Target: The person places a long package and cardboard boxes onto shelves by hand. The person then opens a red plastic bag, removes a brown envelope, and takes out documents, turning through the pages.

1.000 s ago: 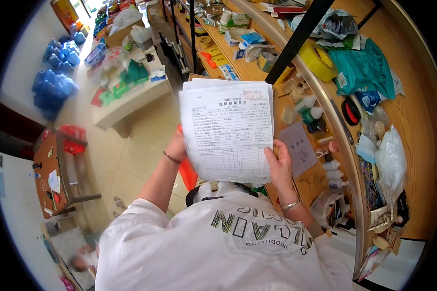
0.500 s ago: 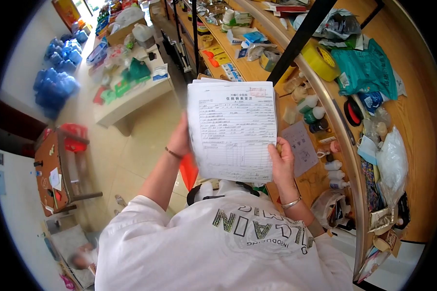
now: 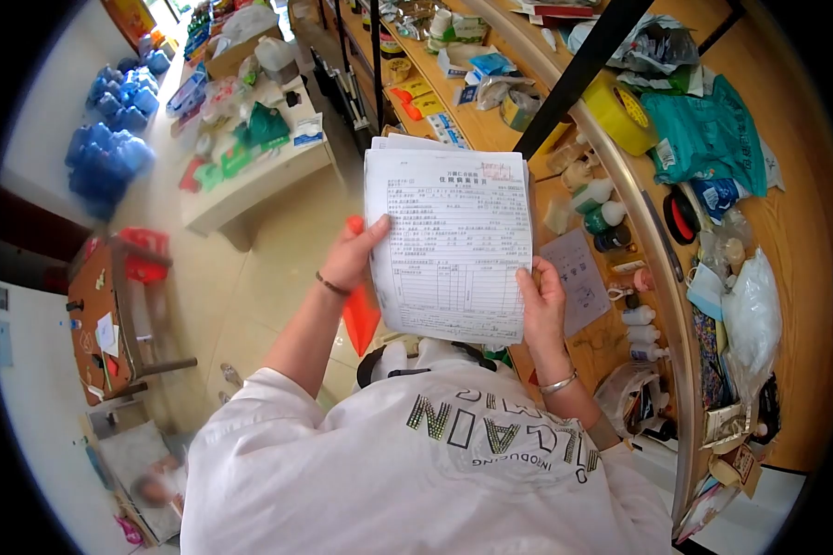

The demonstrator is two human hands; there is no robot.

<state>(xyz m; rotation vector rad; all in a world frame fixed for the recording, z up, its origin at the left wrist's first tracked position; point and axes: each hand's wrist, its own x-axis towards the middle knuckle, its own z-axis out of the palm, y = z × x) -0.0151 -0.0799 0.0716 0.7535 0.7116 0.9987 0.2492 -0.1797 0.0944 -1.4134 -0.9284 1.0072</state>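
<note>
A stack of printed paper forms (image 3: 449, 245), with a red stamp at its top right, is held upright in front of my chest. My left hand (image 3: 352, 257) grips its left edge, thumb on the front sheet and the other fingers hidden. On the right edge, my right hand (image 3: 544, 301) is closed with its thumb over the front. Something bright orange (image 3: 361, 319) shows below and just above my left hand; whether that hand holds it too, I cannot tell.
At my right runs a wooden shelf (image 3: 777, 361) with bottles, bags and yellow tape (image 3: 620, 113). A cluttered white table (image 3: 250, 199) stands ahead left, blue bags (image 3: 106, 166) beyond it. A wooden table (image 3: 102, 319) and a person lying down (image 3: 162, 486) are at left.
My left thumb has come onto the front of the forms, and that hand has moved slightly up and right. More of the orange thing shows. The stack has shifted a little right.
</note>
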